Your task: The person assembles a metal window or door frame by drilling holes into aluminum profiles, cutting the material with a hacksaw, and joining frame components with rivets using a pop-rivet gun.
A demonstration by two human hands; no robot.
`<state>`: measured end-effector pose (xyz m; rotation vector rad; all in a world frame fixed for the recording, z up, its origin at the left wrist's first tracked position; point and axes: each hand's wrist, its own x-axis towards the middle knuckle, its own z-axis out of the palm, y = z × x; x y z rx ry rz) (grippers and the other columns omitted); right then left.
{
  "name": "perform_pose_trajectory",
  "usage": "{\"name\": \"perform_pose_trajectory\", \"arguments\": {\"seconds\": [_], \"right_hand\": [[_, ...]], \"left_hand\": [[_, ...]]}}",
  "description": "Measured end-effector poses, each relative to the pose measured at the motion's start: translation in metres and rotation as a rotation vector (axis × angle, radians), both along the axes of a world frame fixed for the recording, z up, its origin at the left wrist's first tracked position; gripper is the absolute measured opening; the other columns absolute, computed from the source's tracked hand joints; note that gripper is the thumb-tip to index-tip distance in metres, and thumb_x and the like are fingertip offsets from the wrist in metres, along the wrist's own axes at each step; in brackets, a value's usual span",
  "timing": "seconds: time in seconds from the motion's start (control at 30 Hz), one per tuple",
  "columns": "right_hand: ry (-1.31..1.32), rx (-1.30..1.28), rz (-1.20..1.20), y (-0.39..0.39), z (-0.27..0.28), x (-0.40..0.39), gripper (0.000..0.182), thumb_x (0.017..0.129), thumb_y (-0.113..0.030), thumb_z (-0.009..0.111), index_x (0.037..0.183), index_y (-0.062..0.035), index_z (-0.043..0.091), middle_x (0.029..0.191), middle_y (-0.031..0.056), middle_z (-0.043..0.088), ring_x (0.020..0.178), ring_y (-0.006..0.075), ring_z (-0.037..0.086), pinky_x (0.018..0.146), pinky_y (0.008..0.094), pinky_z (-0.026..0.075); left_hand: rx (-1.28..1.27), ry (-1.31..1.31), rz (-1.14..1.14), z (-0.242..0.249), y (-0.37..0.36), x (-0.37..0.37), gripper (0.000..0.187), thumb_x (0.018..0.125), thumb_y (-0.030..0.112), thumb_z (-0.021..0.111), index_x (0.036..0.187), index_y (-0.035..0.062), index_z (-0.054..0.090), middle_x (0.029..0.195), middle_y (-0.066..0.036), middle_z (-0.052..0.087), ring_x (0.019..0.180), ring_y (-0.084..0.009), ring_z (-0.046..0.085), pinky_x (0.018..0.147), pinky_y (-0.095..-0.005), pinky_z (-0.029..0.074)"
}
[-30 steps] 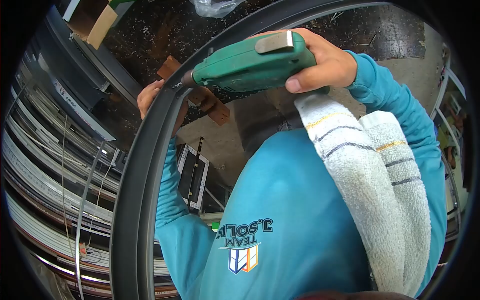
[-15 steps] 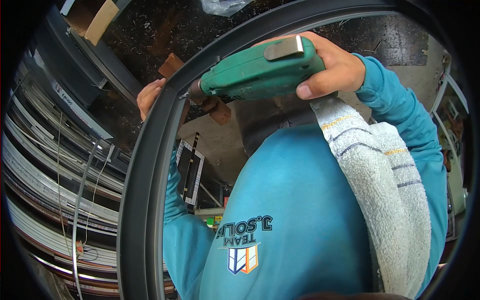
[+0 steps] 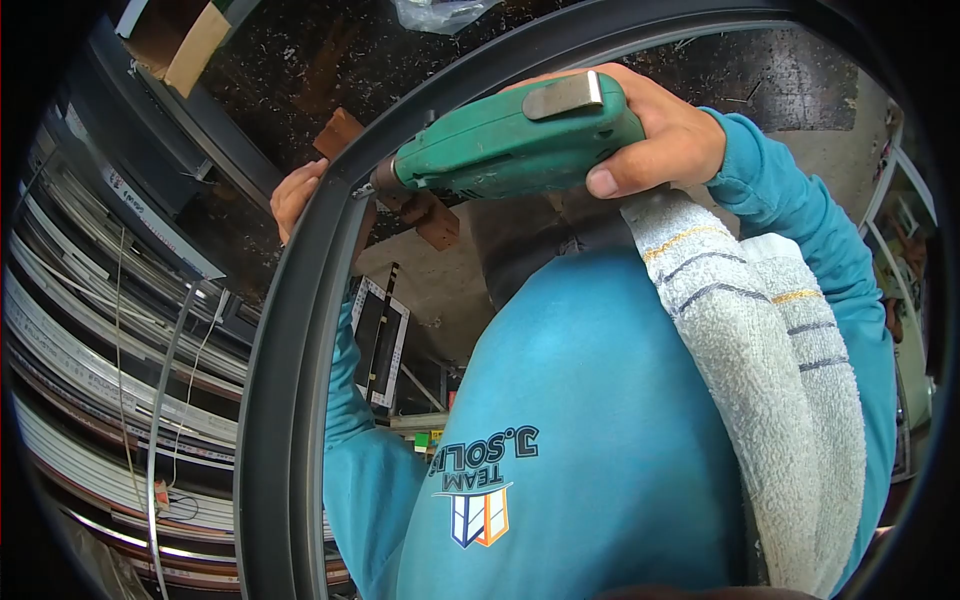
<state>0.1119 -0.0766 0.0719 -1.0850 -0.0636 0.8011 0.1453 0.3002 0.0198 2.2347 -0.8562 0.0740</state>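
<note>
My right hand (image 3: 665,130) is wrapped round a green power drill (image 3: 510,145), thumb along its near side. A metal belt clip shows on the drill's upper face. The drill points left, and its bit (image 3: 362,188) meets the inner corner of a dark metal frame (image 3: 285,370). My left hand (image 3: 297,198) grips that frame from its outer side by the corner; its fingers show at the edge, while the rest is hidden behind the bar. A white towel (image 3: 745,370) with dark and yellow stripes hangs over my front, below my right hand.
Stacked long metal profiles (image 3: 130,400) fill the left side. Reddish-brown blocks (image 3: 432,222) sit beneath the frame corner. A cardboard box (image 3: 195,48) and a clear plastic bag (image 3: 440,12) lie farther off. Chips are scattered over the dark surface (image 3: 300,60).
The drill and my right hand have shifted very slightly left. My left hand stays on the frame, and the view has moved a little.
</note>
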Motion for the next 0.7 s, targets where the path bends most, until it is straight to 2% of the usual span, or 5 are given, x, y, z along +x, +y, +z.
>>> {"name": "perform_pose_trajectory", "arguments": {"seconds": [0.33,0.53,0.63,0.7], "right_hand": [[0.034,0.018,-0.024,0.003,0.002,-0.001,0.047,0.078,-0.02,0.072,0.119,0.0012,0.062,0.096,0.0075,0.066,0.087,0.0148,0.061,0.079,0.0296,0.049],[0.147,-0.058,-0.011,0.007,0.01,-0.001,0.045,0.08,-0.016,0.074,0.12,0.0007,0.062,0.099,0.0075,0.068,0.09,0.015,0.063,0.083,0.0294,0.05],[-0.023,0.002,-0.067,0.014,0.008,0.0,0.045,0.078,-0.013,0.075,0.12,0.0002,0.062,0.101,0.007,0.068,0.091,0.0148,0.063,0.083,0.0295,0.051],[0.041,0.028,-0.063,0.014,0.007,-0.001,0.046,0.077,-0.011,0.076,0.119,0.0,0.063,0.103,0.0069,0.069,0.093,0.0145,0.063,0.085,0.0302,0.051]], "left_hand": [[0.014,-0.066,-0.035,0.0,-0.001,0.002,0.064,0.07,0.008,0.083,0.121,0.0072,0.046,0.113,-0.013,0.061,0.106,-0.0277,0.062,0.093,-0.0384,0.051],[-0.063,-0.029,-0.051,-0.007,0.003,0.003,0.069,0.069,0.01,0.089,0.122,0.0074,0.046,0.115,-0.014,0.06,0.105,-0.0268,0.063,0.092,-0.0377,0.051],[-0.066,-0.024,-0.06,-0.008,0.006,0.004,0.069,0.069,0.012,0.09,0.123,0.0081,0.046,0.116,-0.014,0.059,0.105,-0.0258,0.063,0.091,-0.0369,0.052],[-0.037,-0.007,-0.027,-0.004,0.002,0.001,0.069,0.07,0.013,0.09,0.123,0.0087,0.046,0.116,-0.014,0.059,0.105,-0.0256,0.062,0.091,-0.0365,0.052]]}}
